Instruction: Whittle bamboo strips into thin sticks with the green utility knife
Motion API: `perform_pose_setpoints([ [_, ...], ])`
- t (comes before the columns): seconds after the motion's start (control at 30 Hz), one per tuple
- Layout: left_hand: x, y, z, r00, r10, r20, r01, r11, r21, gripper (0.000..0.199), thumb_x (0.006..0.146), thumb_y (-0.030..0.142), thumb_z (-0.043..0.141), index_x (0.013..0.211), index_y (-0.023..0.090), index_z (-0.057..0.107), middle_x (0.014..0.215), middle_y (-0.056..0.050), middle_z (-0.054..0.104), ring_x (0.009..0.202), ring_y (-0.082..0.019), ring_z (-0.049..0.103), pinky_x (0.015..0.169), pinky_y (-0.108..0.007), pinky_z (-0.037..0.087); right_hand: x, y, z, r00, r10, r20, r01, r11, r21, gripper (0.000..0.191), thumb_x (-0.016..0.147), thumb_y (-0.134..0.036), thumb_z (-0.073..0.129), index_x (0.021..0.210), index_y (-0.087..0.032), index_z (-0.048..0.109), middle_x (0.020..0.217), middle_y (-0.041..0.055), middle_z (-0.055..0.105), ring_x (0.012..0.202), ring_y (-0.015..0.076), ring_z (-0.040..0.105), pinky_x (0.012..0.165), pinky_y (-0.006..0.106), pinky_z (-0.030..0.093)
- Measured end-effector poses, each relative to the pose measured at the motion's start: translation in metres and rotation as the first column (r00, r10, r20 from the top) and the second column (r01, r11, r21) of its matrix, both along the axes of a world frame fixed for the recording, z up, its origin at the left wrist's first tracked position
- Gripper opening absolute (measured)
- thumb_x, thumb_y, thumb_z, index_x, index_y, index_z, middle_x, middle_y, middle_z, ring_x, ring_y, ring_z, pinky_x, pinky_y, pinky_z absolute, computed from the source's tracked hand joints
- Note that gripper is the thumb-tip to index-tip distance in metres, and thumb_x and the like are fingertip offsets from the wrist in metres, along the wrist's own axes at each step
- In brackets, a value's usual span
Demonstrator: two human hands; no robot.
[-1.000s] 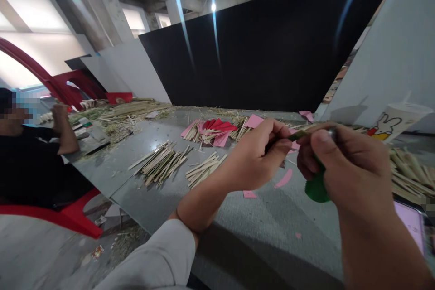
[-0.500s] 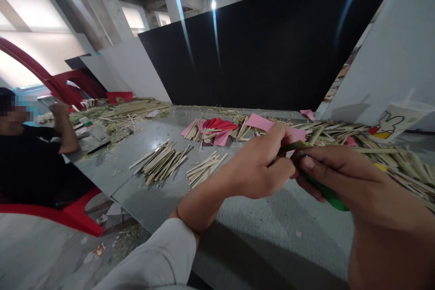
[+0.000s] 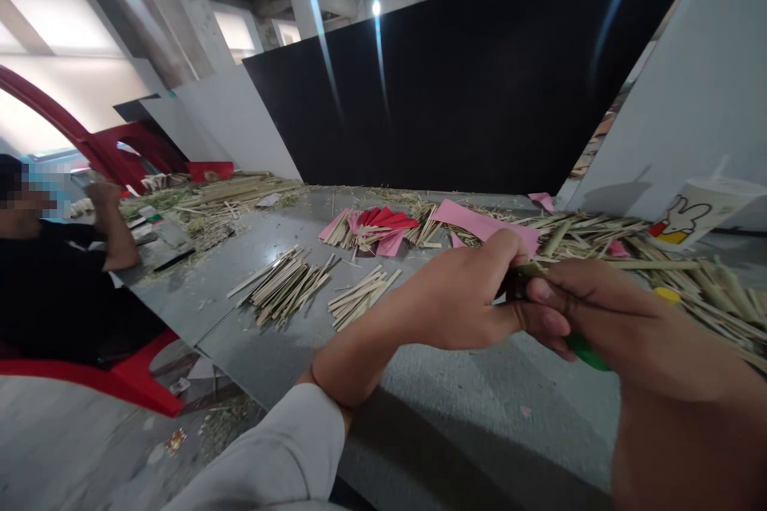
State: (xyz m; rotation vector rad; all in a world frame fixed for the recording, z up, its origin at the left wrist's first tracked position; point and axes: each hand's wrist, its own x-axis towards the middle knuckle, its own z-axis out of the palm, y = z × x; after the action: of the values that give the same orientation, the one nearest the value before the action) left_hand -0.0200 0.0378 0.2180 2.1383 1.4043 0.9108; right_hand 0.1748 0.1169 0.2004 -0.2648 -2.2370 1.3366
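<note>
My left hand [image 3: 459,291] pinches a short greenish strip of plant stalk [image 3: 530,269], most of it hidden by the fingers. Against it presses my right hand [image 3: 623,315], closed around a tool with a green handle [image 3: 590,353]; its working end is hidden. The two hands touch, the right thumb lying at the strip. On the table beyond my left wrist lie a larger bundle of thin split sticks [image 3: 291,287] and a smaller one [image 3: 363,297]. Pink paper [image 3: 479,222] and folded red paper [image 3: 383,222] rest among more sticks behind the hands.
A cup with a rabbit picture [image 3: 698,211] stands at the right, near piled stalks [image 3: 713,287]. A black board [image 3: 431,88] rises behind the grey table [image 3: 455,407]. At the left a person in black [image 3: 53,279] sits on a red chair [image 3: 137,375].
My left hand has shifted slightly right and down, its fingers now overlapping the right hand's. Less of the strip and of the green handle shows.
</note>
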Motion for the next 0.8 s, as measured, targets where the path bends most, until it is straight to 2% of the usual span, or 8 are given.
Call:
perform_pose_setpoints([
  [0.17, -0.002, 0.003, -0.01, 0.999, 0.033, 0.041, -0.035, 0.998, 0.051, 0.054, 0.094, 0.071, 0.072, 0.102, 0.027, 0.042, 0.083, 0.0, 0.062, 0.071, -0.019, 0.059, 0.063, -0.033, 0.037, -0.003, 0.004, -0.011, 0.999, -0.041, -0.02, 0.04, 0.999, -0.021, 0.063, 0.111, -0.064, 0.056, 0.066, -0.02, 0.059, 0.053, 0.0004, 0.055, 0.048, 0.0114, 0.048, 0.046, 0.023, 0.04],
  [0.3, -0.005, 0.007, -0.017, 0.995, 0.046, 0.087, -0.055, 0.993, 0.106, 0.051, 0.097, 0.071, 0.068, 0.101, 0.027, 0.044, 0.086, -0.001, 0.063, 0.074, -0.021, 0.06, 0.064, -0.033, 0.037, -0.006, 0.002, -0.017, 0.984, -0.166, -0.061, 0.164, 0.986, -0.028, 0.063, 0.114, -0.061, 0.052, 0.066, -0.021, 0.057, 0.054, 0.0, 0.054, 0.05, 0.011, 0.047, 0.046, 0.023, 0.036],
  [0.37, -0.006, 0.008, -0.016, 0.994, 0.041, 0.1, -0.051, 0.993, 0.104, 0.052, 0.096, 0.072, 0.069, 0.1, 0.026, 0.044, 0.087, -0.002, 0.062, 0.075, -0.02, 0.059, 0.065, -0.032, 0.037, -0.006, 0.001, -0.017, 0.981, -0.182, -0.063, 0.182, 0.983, -0.018, 0.062, 0.113, -0.061, 0.053, 0.066, -0.021, 0.056, 0.055, 0.0, 0.055, 0.051, 0.0108, 0.046, 0.046, 0.022, 0.034],
  [0.57, -0.004, 0.001, -0.001, 0.993, -0.03, 0.116, 0.033, 0.999, -0.018, 0.057, 0.089, 0.068, 0.079, 0.098, 0.026, 0.042, 0.09, 0.001, 0.062, 0.08, -0.017, 0.06, 0.068, -0.032, 0.042, -0.004, 0.001, -0.011, 1.0, 0.011, -0.018, -0.012, 0.996, -0.089, 0.065, 0.11, -0.066, 0.056, 0.064, -0.02, 0.056, 0.052, -0.0003, 0.052, 0.046, 0.0111, 0.046, 0.044, 0.023, 0.036],
  [0.67, -0.004, -0.001, 0.0, 0.996, -0.029, 0.088, 0.03, 0.999, -0.021, 0.056, 0.089, 0.067, 0.079, 0.098, 0.026, 0.041, 0.089, 0.001, 0.063, 0.078, -0.017, 0.059, 0.066, -0.032, 0.043, -0.006, -0.001, -0.008, 0.999, 0.02, -0.028, -0.024, 0.992, -0.123, 0.065, 0.107, -0.069, 0.059, 0.064, -0.02, 0.055, 0.052, -0.001, 0.051, 0.045, 0.0108, 0.047, 0.043, 0.022, 0.037],
  [0.8, -0.006, 0.001, -0.007, 0.996, 0.011, 0.086, -0.015, 0.999, 0.048, 0.053, 0.092, 0.067, 0.077, 0.099, 0.027, 0.042, 0.086, -0.001, 0.065, 0.075, -0.019, 0.06, 0.062, -0.034, 0.044, -0.009, -0.001, -0.008, 0.998, 0.013, -0.053, -0.021, 0.988, -0.152, 0.064, 0.107, -0.069, 0.06, 0.065, -0.02, 0.055, 0.054, -0.0019, 0.049, 0.045, 0.0105, 0.047, 0.042, 0.022, 0.037],
])
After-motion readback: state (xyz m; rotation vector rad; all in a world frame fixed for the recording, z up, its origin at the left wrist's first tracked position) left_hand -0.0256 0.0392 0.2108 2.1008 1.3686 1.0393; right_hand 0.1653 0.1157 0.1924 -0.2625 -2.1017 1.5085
